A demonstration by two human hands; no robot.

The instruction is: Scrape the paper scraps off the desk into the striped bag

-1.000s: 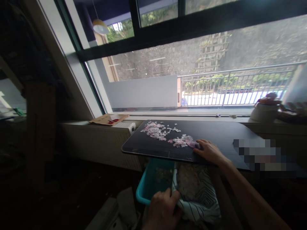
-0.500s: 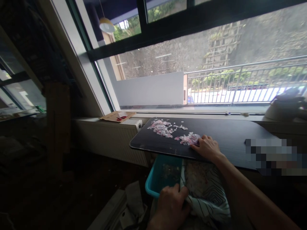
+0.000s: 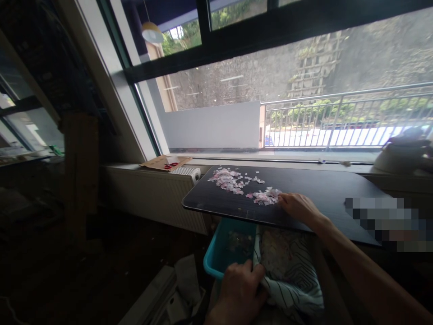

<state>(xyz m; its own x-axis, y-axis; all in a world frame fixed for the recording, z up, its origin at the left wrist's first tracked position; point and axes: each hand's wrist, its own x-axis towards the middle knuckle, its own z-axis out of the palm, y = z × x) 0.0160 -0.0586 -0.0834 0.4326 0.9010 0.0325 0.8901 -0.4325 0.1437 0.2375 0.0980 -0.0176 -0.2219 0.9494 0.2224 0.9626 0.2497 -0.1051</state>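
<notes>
My right hand (image 3: 298, 207) lies on the dark tabletop (image 3: 321, 192), fingers stretched toward the nearer heap of pink and white paper scraps (image 3: 266, 197) and touching its right side. A larger heap of scraps (image 3: 228, 179) lies farther left on the table. My left hand (image 3: 240, 295) is below the table edge, closed on the rim of a striped plastic bag (image 3: 287, 275) that holds more scraps. Beside the bag sits a teal bin (image 3: 221, 257) under the table edge.
A white radiator (image 3: 152, 198) runs under the window sill at left, with a cardboard piece and red scissors (image 3: 167, 163) on top. A white pot (image 3: 402, 155) stands on the sill at right. A wooden post (image 3: 79, 171) stands at left. A large window fills the back.
The view shifted slightly. My right hand slid a little to the right along the table beside the nearer scrap heap. My left hand kept its grip on the bag.
</notes>
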